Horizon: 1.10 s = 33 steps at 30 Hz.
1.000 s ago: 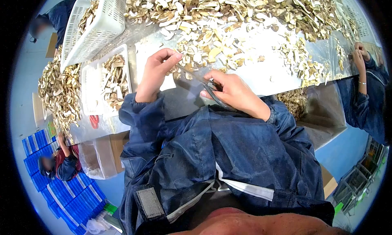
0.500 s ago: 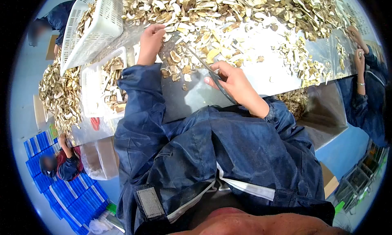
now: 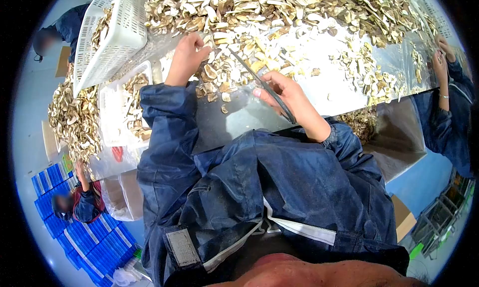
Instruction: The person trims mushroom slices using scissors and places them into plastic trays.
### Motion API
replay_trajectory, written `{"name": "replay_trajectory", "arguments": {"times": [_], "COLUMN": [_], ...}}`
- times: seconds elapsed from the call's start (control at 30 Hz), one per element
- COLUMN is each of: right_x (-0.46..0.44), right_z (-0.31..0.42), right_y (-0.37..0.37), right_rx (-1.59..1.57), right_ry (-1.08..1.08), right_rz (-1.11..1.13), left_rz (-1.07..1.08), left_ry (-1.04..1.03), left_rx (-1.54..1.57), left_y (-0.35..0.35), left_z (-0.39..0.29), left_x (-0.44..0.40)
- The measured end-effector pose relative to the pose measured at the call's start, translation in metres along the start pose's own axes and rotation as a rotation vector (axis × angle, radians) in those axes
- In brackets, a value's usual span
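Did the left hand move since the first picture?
Yes. Compared with the white plastic tray, the left hand has moved farther in across the table.

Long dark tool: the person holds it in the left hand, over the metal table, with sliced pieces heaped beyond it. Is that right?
Not quite. The head view shows the long dark tool in the right hand, not the left hand. The rest holds: it is over the metal table, with sliced pieces heaped beyond it.
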State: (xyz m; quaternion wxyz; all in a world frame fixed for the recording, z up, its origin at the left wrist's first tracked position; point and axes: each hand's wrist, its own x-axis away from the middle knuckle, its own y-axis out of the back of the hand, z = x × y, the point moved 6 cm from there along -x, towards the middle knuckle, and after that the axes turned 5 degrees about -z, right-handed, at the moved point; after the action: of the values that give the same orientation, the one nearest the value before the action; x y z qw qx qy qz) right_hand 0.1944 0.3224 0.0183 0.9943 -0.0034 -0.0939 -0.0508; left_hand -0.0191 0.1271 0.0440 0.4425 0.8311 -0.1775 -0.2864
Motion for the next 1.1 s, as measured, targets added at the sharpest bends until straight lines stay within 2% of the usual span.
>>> {"name": "replay_trajectory", "arguments": {"times": [0.13, 0.33, 0.37, 0.47, 0.6, 0.77, 0.9, 1.0, 1.1], "right_x": [0.001, 0.001, 0.000, 0.000, -0.001, -0.002, -0.001, -0.001, 0.000], "right_z": [0.002, 0.002, 0.001, 0.000, 0.000, -0.002, 0.000, 0.000, 0.002], "right_y": [0.001, 0.001, 0.001, -0.001, -0.002, -0.001, -0.002, -0.001, -0.001], "right_rx": [-0.011, -0.036, -0.048, -0.065, -0.078, -0.079, -0.061, -0.058, -0.060], "right_ry": [-0.003, -0.014, -0.027, -0.032, -0.049, -0.051, -0.062, -0.050, -0.051], "right_rz": [0.002, 0.000, 0.000, -0.006, 0.004, 0.011, 0.002, 0.001, 0.004], "left_rz": [0.002, 0.076, 0.123, 0.027, -0.079, -0.006, -0.205, -0.015, 0.010], "left_ry": [0.024, 0.350, 0.513, 0.702, 0.883, 0.719, 0.901, 0.730, 0.403], "left_rx": [0.054, 0.261, 0.436, 0.939, 1.354, 1.840, 1.494, 0.859, 0.317], "left_y": [0.005, 0.013, 0.012, 0.018, 0.025, 0.018, 0.024, 0.019, 0.018], "left_z": [-0.010, 0.013, 0.023, 0.038, 0.021, 0.034, 0.023, 0.020, 0.011], "left_x": [0.006, 0.022, 0.031, 0.043, 0.054, 0.070, 0.068, 0.051, 0.028]}}
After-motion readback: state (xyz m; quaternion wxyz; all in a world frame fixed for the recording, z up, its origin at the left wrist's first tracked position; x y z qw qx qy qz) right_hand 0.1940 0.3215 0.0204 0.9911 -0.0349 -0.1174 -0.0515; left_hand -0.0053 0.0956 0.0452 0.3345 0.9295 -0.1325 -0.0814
